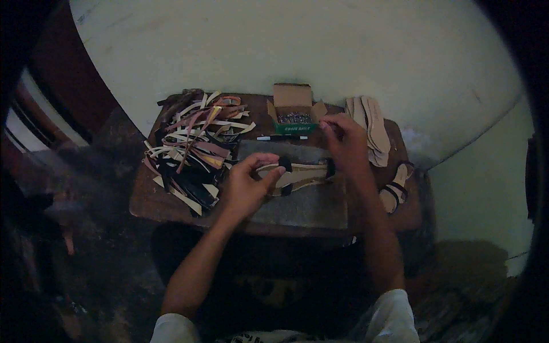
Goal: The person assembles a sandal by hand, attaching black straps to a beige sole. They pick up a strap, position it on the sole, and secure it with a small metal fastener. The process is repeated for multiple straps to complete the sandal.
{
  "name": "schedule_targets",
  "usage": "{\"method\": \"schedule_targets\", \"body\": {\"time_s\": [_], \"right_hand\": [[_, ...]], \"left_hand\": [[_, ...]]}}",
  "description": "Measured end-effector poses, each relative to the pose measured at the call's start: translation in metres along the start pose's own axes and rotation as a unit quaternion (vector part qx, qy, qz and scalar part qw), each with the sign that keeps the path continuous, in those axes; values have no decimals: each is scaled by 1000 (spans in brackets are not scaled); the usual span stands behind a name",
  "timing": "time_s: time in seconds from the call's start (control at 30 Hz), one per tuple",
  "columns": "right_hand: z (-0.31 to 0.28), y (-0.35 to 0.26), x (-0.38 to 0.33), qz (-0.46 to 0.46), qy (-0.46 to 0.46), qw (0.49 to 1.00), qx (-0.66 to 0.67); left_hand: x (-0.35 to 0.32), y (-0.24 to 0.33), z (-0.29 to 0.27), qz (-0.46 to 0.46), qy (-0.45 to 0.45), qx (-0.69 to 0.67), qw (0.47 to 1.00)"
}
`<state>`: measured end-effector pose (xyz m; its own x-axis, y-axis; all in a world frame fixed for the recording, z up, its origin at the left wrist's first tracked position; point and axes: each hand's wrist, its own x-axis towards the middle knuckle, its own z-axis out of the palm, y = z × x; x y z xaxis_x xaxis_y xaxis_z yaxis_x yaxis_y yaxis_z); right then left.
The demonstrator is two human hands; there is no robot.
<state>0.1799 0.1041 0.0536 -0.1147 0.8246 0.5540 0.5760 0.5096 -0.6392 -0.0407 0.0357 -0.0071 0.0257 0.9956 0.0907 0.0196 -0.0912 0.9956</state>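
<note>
L hand (pixel 251 178): thumb + fingers pinching strapped sandal sole (pixel 300 175) at its L end. Sole extends immed. R of L grip, long axis approx. L–R. R hand (pixel 345 137): nearer sole's R end; grip state cannot tell.

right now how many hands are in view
2: the left hand grips a sandal with dark straps, and the right hand is raised beside the open green cardboard box.
</note>
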Motion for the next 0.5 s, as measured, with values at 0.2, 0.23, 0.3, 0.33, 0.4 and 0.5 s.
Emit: {"method": "schedule_targets", "body": {"time_s": [0.2, 0.23, 0.3, 0.33, 0.4, 0.5], "right_hand": [[38, 102, 73, -20, -264, 959, -104], [49, 106, 79, -7, -272, 952, -141], [63, 114, 91, 22, -284, 934, -216], [72, 111, 96, 29, -291, 928, -230], [83, 105, 98, 47, -306, 914, -264], [83, 99, 103, 72, -334, 909, -239]], "left_hand": [[19, -5, -12, -11, 14, 12, 1000], [19, -3, -17, -12, 8, 24, 1000], [19, 3, -21, -15, -8, 45, 999], [19, -2, -25, 25, -8, 42, 999], [19, -5, -29, 3, -2, 56, 998], [18, 5, -29, -89, -12, 33, 995]]}}
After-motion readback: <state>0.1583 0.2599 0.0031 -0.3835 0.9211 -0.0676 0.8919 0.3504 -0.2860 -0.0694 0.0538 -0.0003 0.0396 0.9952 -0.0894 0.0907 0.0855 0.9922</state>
